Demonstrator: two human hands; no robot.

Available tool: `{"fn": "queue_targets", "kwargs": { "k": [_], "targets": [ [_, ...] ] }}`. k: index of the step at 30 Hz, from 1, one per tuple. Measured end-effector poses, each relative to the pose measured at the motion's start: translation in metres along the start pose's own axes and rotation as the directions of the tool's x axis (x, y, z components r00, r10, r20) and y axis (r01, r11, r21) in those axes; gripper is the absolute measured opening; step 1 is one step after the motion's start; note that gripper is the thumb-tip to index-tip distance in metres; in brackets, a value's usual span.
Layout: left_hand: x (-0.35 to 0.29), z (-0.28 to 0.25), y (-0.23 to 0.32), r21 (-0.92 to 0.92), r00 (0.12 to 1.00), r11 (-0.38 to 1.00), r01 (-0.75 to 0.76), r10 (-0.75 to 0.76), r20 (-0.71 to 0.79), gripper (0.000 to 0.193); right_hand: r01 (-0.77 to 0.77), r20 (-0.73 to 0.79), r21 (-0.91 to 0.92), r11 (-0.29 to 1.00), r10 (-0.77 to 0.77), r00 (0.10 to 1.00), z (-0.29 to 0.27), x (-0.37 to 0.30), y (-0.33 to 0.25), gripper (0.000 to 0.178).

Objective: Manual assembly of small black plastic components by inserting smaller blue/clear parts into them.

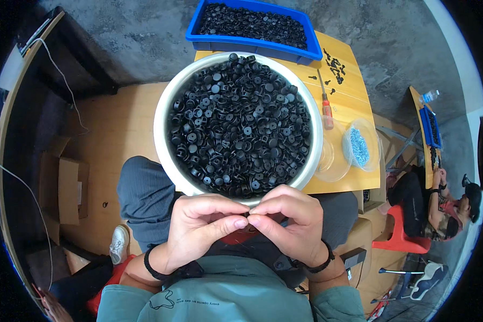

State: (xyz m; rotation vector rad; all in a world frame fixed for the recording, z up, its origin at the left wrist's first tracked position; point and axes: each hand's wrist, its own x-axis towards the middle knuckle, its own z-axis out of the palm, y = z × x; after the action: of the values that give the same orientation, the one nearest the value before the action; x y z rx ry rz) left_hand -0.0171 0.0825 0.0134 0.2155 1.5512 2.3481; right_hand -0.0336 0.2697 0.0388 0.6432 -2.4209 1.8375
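My left hand (201, 222) and my right hand (292, 217) meet at the near rim of a large white basin (162, 126), with thumbs and forefingers pinched together. Between the touching fingertips a small dark piece (246, 214) shows, mostly hidden. Heaped in the basin lie a great many small black plastic parts (241, 123), some with round flat caps, some with a hole in the middle. The basin stands at my lap, partly against the wooden table (333, 185).
A blue tray (255, 45) full of black parts sits behind the basin. On the table's right lie a red-handled screwdriver (327, 110), loose black parts (335, 70) and a clear tub of small bluish screws (359, 147). Another person (451, 209) sits far right; a cardboard box (72, 190) stands left.
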Motion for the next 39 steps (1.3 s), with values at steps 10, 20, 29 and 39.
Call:
{"fn": "queue_targets", "kwargs": {
  "k": [10, 20, 29, 39],
  "targets": [
    [0.001, -0.01, -0.005, 0.009, 0.989, 0.993, -0.114, 0.114, -0.09, 0.024, 0.1, 0.036, -0.137, 0.986, -0.096, 0.995, 0.005, 0.017, 0.003, 0.015],
    [-0.001, -0.023, 0.005, -0.064, 0.981, 0.993, -0.094, 0.082, -0.178, 0.024, -0.024, -0.094, -0.687, 0.726, -0.056, 0.994, -0.021, 0.044, 0.037, 0.018],
    [0.007, -0.014, 0.011, -0.212, 0.999, 0.977, -0.031, 0.021, -0.048, 0.021, 0.015, -0.007, 0.114, 0.993, -0.014, 1.0, -0.012, 0.024, 0.017, 0.023],
    [0.01, 0.002, 0.01, 0.02, 0.969, 0.973, -0.229, 0.23, -0.091, 0.021, 0.142, -0.092, -0.087, 0.986, -0.15, 0.984, 0.005, 0.01, 0.005, 0.024]
  ]
}}
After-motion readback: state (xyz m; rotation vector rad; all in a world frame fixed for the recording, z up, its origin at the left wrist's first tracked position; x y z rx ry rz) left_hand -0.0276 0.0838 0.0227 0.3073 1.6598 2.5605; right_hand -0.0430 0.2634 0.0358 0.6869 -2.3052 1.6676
